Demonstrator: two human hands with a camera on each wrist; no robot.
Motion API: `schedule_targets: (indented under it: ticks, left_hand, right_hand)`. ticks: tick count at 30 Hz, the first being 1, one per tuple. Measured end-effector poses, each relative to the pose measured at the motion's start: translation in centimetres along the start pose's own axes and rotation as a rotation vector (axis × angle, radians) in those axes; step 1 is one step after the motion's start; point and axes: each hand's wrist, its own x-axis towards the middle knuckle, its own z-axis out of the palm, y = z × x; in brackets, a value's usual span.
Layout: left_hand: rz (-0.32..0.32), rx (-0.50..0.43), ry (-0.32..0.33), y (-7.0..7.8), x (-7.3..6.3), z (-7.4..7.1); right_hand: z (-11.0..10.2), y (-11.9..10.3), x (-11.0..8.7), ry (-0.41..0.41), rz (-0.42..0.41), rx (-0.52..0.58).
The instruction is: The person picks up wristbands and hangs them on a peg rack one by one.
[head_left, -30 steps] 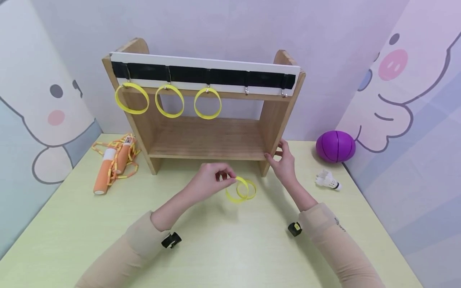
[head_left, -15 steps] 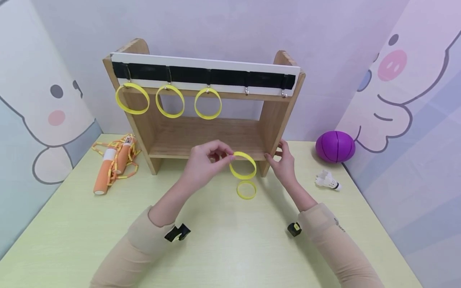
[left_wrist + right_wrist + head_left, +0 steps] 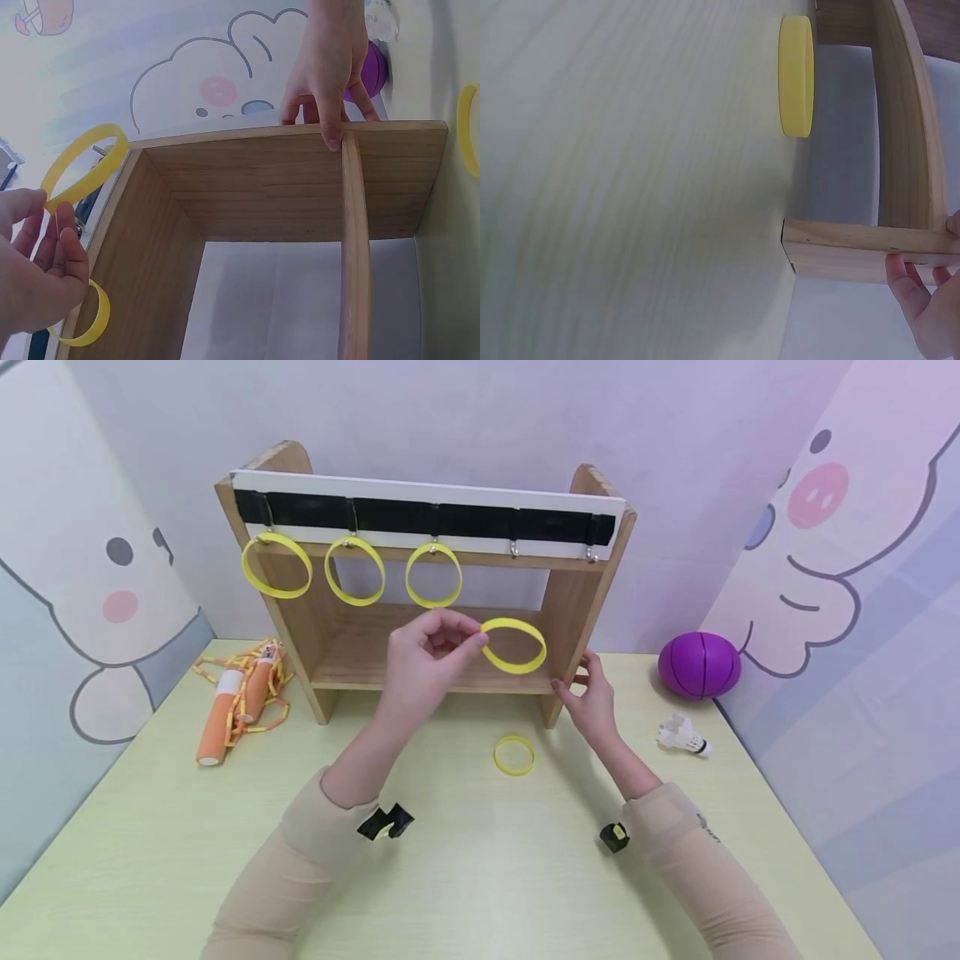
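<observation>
My left hand (image 3: 429,664) pinches a yellow ring (image 3: 513,646) at its left edge between thumb and fingertips, raised in front of the wooden shelf's lower opening. In the left wrist view the same ring (image 3: 86,169) sticks up from the fingertips. The wooden shelf (image 3: 431,643) stands upright, with a row of metal hooks along its white and black top strip. Three yellow rings hang from the left hooks, one being the third ring (image 3: 433,603); two right hooks hold nothing. My right hand (image 3: 592,702) grips the shelf's right side panel, thumb at the front edge.
Another yellow ring (image 3: 514,756) lies flat on the pale green table (image 3: 480,877) before the shelf. A jump rope (image 3: 240,697) with orange handles lies at the left. A purple ball (image 3: 699,665) and a shuttlecock (image 3: 682,737) are at the right, near the wall.
My left hand has lifted the pinched ring up from beside the ring on the table to in front of the shelf. The right hand has stayed on the side panel.
</observation>
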Motion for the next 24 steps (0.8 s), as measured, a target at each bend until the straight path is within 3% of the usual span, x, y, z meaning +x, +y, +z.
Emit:
schedule_targets:
  ticks: [12, 19, 24]
  left_hand:
    - [0.077, -0.087, 0.147, 0.4, 2.1, 0.9]
    - [0.130, -0.112, 0.189, 0.4, 3.4, 1.5]
    - [0.101, -0.130, 0.216, 0.0, 4.1, 1.7]
  right_hand:
    - [0.0, 0.0, 0.0, -0.003, -0.003, 0.016]
    - [0.0, -0.1, -0.1, -0.003, -0.007, 0.005]
    - [0.0, -0.2, -0.1, -0.005, -0.008, 0.009]
